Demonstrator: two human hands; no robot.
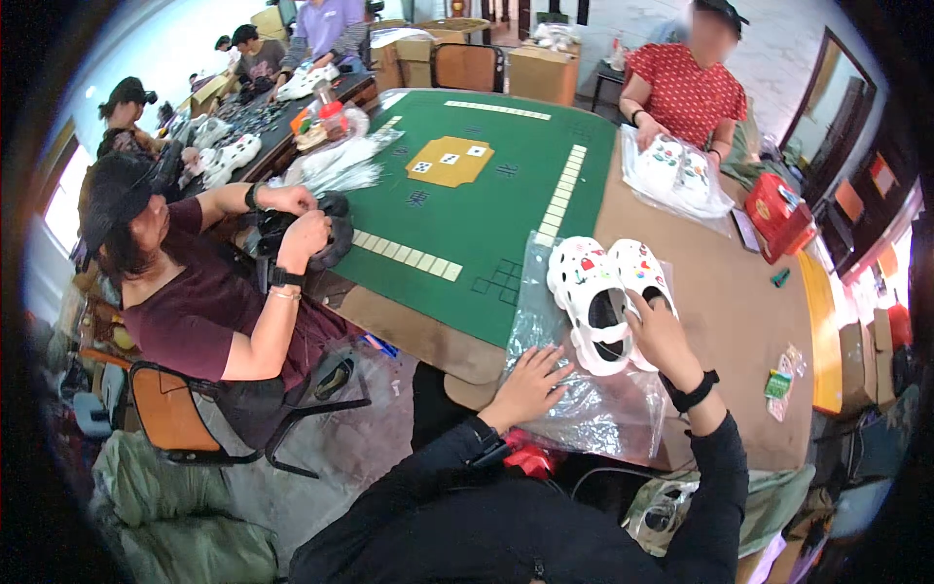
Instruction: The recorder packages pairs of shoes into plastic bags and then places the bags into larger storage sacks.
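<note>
A pair of white clog shoes with small coloured charms lies side by side on a clear plastic bag at the near edge of the brown table. My right hand rests on the heel end of the right shoe, fingers curled on it. My left hand lies flat with spread fingers on the plastic bag, just left of the shoes. Both my sleeves are black, and a black band sits on my right wrist.
A green game mat with rows of tiles covers the table's middle. A person in red sits opposite with bagged white shoes; a red box is beside them. At left a seated person in maroon handles black shoes. Cardboard boxes stand behind.
</note>
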